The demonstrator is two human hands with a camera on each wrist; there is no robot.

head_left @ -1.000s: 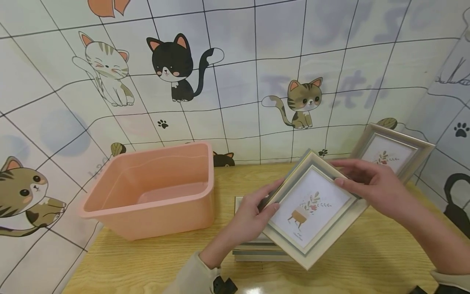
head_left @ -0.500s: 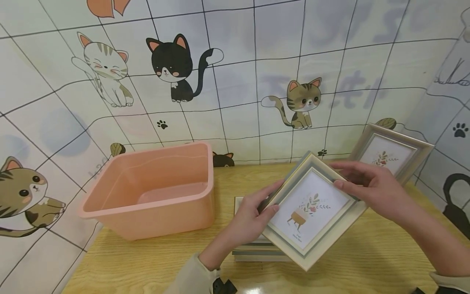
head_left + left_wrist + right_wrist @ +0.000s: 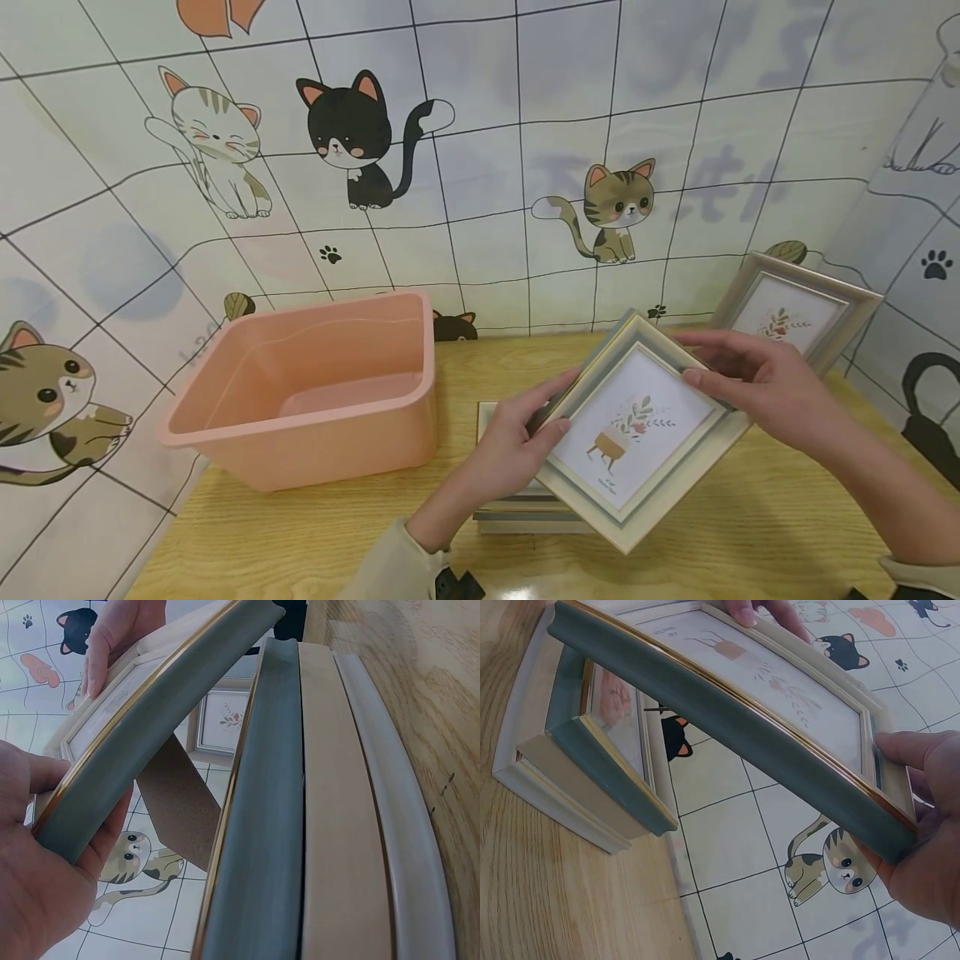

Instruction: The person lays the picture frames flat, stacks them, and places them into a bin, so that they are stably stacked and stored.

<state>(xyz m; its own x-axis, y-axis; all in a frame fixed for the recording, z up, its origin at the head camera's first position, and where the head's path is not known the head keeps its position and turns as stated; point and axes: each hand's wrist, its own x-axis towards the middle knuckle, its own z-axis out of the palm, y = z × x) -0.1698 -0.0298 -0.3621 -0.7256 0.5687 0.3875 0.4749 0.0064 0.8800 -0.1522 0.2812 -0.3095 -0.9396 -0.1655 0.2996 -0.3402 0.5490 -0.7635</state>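
Note:
A cream and grey-green picture frame is held tilted in both hands, its plant print facing up. My left hand grips its left edge, thumb on the front. At the upper right edge, my right hand pinches it, thumb on the front and fingers behind. In the left wrist view a brown stand leg hangs from the frame's back. Beneath lies a stack of picture frames, partly covered by the held one. The right wrist view shows the stack's green, beige and white edges.
A pink plastic tub stands on the left of the wooden table. Behind my right hand another picture frame, silvery beige, stands propped up at the back right. A cat-printed wall covering rises behind the table.
Almost nothing differs. Both hands keep the same grip, and the picture frame stays in place, apart from a very slight shift of the whole head view.

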